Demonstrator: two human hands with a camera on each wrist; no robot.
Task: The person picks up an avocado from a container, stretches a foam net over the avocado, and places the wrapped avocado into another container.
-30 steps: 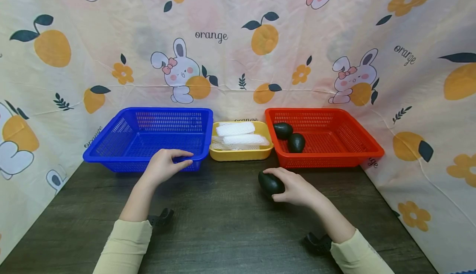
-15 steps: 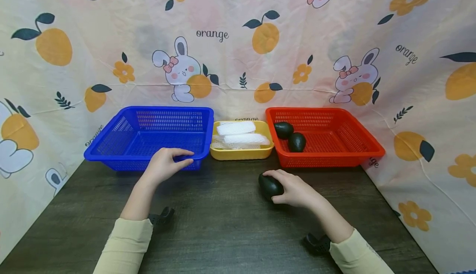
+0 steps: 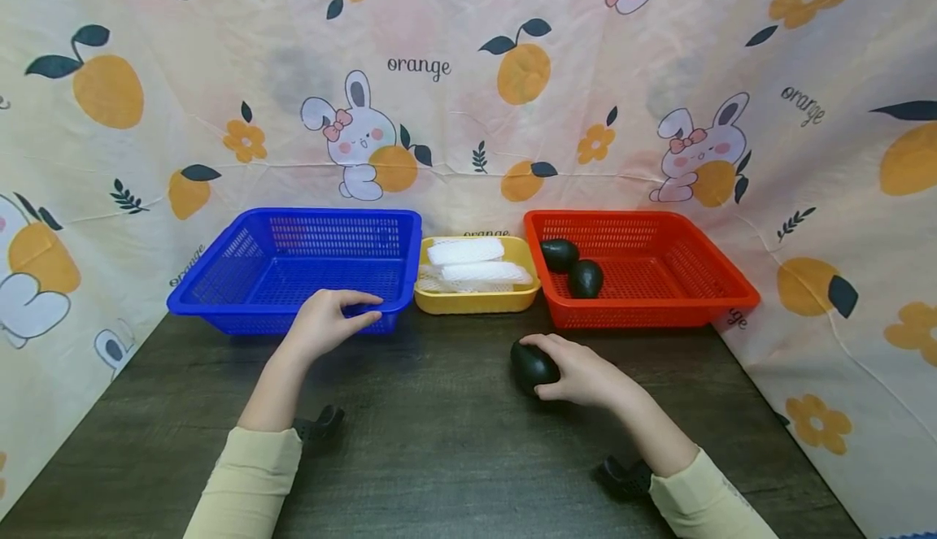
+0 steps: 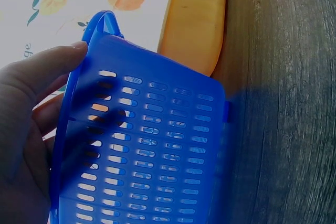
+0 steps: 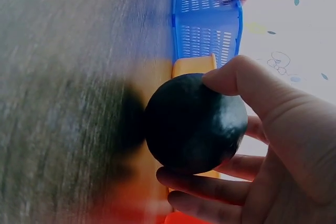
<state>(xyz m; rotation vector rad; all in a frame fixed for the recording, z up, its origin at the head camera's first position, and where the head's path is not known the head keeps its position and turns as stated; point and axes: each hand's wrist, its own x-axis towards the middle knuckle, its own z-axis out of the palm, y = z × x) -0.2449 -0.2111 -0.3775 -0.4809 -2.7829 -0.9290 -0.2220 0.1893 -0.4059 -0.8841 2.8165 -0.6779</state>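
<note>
My right hand (image 3: 581, 370) grips a dark green avocado (image 3: 533, 367) in front of the red basket. Seen in the right wrist view, the thumb presses one side of the avocado (image 5: 194, 124) and the fingers curl round the other, close over the table. At the front right corner of the blue basket (image 3: 293, 311), my left hand (image 3: 322, 323) holds the rim. In the left wrist view the thumb lies on the basket's rim (image 4: 68, 114) and the other fingers are behind it, partly hidden. Two more avocados (image 3: 585, 280) lie at the left end of the red basket (image 3: 651, 315).
Between the two baskets stands a yellow tray (image 3: 476, 303) with several white foam net sleeves (image 3: 472, 261). All three containers stand at the back of the dark wooden table (image 3: 439, 441), against a printed cloth (image 3: 454, 132). Black wrist straps (image 3: 318, 425) show below the hands.
The camera view shifts slightly. Both hands stay in nearly the same places, the right one still on the avocado and the left one on the blue basket's rim.
</note>
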